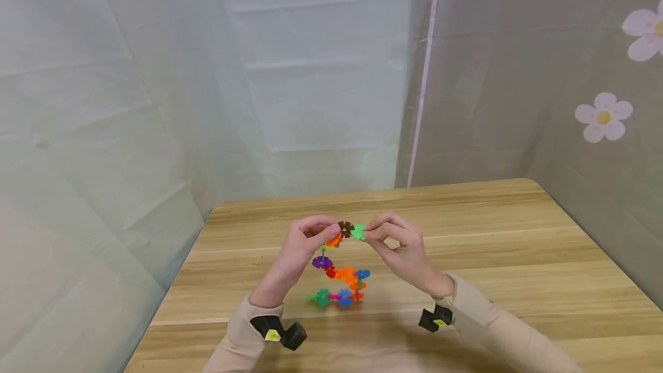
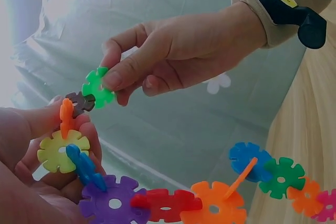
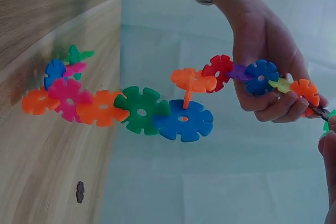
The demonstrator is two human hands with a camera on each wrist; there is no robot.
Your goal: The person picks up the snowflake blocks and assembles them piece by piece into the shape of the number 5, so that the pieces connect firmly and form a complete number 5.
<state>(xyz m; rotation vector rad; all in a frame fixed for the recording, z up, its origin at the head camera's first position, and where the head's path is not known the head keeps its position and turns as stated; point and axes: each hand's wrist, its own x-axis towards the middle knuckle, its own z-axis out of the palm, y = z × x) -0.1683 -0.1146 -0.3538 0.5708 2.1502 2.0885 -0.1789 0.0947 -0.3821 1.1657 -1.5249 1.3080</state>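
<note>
My left hand [image 1: 303, 240] holds one end of a chain of notched plastic snowflake discs, its thumb and fingers round the orange disc [image 2: 66, 117] and the brown disc [image 1: 345, 229]. Between thumb and fingertips my right hand [image 1: 403, 244] pinches a light green snowflake disc [image 2: 98, 87], whose edge meets the brown one. From the left hand the chain hangs down past a yellow disc [image 2: 63, 151], a purple disc [image 1: 322, 262] and a red disc [image 2: 167, 204]. Its lower row includes a green disc [image 1: 323, 297] and a blue disc [image 1: 344, 297].
Under both hands lies a wood-grain table [image 1: 492, 258]. A lone dark snowflake disc [image 3: 80, 192] rests on it in the right wrist view. Pale curtains [image 1: 311, 73] with printed flowers [image 1: 604, 118] hang behind and beside the table.
</note>
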